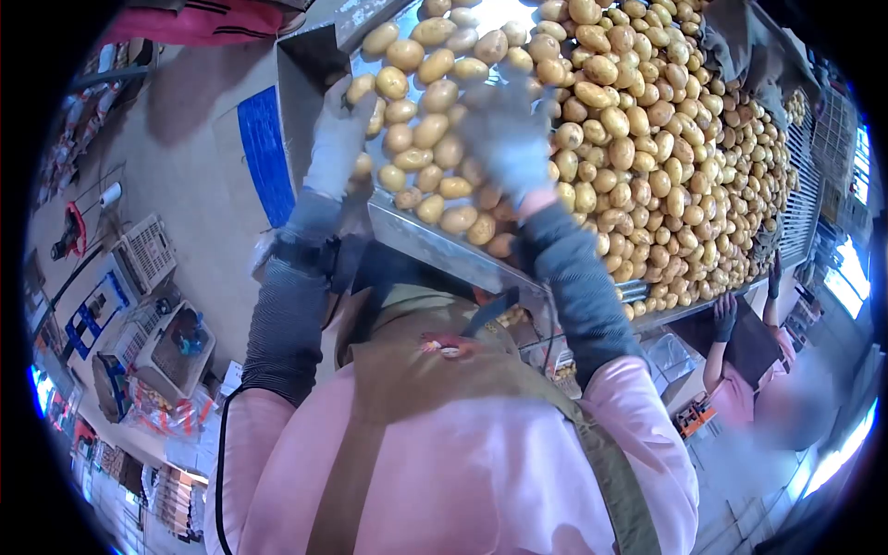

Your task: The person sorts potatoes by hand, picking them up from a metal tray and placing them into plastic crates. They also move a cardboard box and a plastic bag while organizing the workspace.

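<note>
Many yellow-brown potatoes [638, 157] cover a metal sorting table [435, 242], packed densely on the right and spread more loosely on the left. At the table's left edge is my left hand [340, 134] in a pale glove, beside a few potatoes; its fingers point down and are partly hidden, so its hold is unclear. My right hand [507, 129], gloved too, is over the loose potatoes near the middle and smeared by motion. Whether it grips a potato cannot be made out. Dark sleeves cover both my forearms.
A co-worker [740, 379] in dark gloves stands at the table's lower right edge. Slatted metal [803, 185] borders the far right. A blue panel [265, 155] is left of the table. Crates [146, 252] and a grey bin [181, 350] stand on the floor at left.
</note>
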A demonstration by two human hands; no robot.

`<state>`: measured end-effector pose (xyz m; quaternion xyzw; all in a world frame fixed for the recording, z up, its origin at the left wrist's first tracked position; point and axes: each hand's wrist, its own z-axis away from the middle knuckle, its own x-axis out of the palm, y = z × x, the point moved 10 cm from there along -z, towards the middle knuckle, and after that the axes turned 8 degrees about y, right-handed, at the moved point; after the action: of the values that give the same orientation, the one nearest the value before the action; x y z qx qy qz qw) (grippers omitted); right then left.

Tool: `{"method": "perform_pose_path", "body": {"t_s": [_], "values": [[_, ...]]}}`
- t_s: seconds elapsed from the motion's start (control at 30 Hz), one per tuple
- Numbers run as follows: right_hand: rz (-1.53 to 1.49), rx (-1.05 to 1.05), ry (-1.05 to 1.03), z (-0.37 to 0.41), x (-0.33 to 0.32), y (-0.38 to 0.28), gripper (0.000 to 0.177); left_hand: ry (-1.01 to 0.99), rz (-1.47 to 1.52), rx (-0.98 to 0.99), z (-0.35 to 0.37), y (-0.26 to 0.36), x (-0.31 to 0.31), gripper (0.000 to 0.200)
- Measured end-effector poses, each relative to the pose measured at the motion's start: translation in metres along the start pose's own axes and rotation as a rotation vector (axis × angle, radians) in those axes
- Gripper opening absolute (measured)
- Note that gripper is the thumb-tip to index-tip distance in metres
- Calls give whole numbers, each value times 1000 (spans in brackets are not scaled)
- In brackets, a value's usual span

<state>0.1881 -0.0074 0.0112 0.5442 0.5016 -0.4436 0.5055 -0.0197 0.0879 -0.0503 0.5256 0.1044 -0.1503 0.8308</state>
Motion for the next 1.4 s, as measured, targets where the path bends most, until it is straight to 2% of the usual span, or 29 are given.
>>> {"method": "perform_pose_path", "body": {"t_s": [0.03,0.07,0.1,0.13,0.2,0.27,0.3,0.4,0.43,0.47,0.53,0.67,0.7,0.73,0.77,0.8,0.83,0.87,0.9,0.93,1.0,1.07,1.1,1.2,1.23,1.27,1.33,1.37,1.4], "values": [[60,143,231,-24,-4,43,35,29,-26,132,-13,-4,-2,56],[-134,318,574,-37,-11,84,35,35,-49,127,-21,-7,1,58],[-127,209,374,-60,-2,89,45,39,-74,122,-27,-9,3,60],[-74,333,195,-74,11,84,56,37,-102,120,-30,-9,5,63],[17,213,184,-64,28,44,54,49,-244,188,-36,-7,11,54],[-183,154,144,-27,-3,0,60,-2,-338,242,-45,-18,15,43],[-283,102,85,3,-6,-17,62,-4,-407,245,-31,2,7,37],[-392,230,-2,89,-26,-27,62,159,-462,595,9,29,-10,38],[-397,297,-12,112,-26,-28,61,1,-389,532,36,58,-2,42],[-401,364,-20,127,-23,-25,61,-75,-445,737,61,64,12,52],[-319,270,9,106,-21,-20,60,-31,-793,1021,97,49,40,57],[-69,162,209,32,-12,20,52,-32,-697,999,70,37,31,53],[6,192,145,14,3,48,49,-22,-705,977,60,31,22,52],[-125,311,429,-4,-13,79,48,-9,-714,959,53,28,17,51],[-13,271,387,-22,-16,78,49,50,-695,946,61,41,9,50],[97,231,343,-31,-16,72,49,7,-661,965,72,40,13,50],[-117,404,225,-32,10,68,53,-35,-619,990,81,39,19,49],[-165,298,278,-18,19,49,57,-70,-570,1020,89,43,28,49],[-237,258,223,-7,15,30,60,-98,-797,1142,114,55,47,53],[-311,219,162,14,3,7,64,-175,-783,1171,125,51,50,55],[-418,266,99,73,-14,-12,74,-244,-771,956,120,39,36,54],[-327,503,66,124,-28,11,82,-170,-713,895,103,28,15,51],[-238,540,41,133,-29,12,83,-133,-691,853,99,22,5,50],[-384,352,-96,103,-11,-17,80,-227,-981,889,101,24,42,46],[-360,215,12,89,-10,-17,76,-193,-1091,910,93,23,50,43],[-238,136,55,66,-10,-5,70,-206,-1003,871,86,26,51,42],[-295,291,262,31,-7,57,64,-246,-836,790,76,27,48,41],[-30,294,268,10,-19,76,61,-254,-853,791,71,26,49,40],[-6,318,358,-3,-13,95,58,-264,-871,788,68,25,50,40]]}}
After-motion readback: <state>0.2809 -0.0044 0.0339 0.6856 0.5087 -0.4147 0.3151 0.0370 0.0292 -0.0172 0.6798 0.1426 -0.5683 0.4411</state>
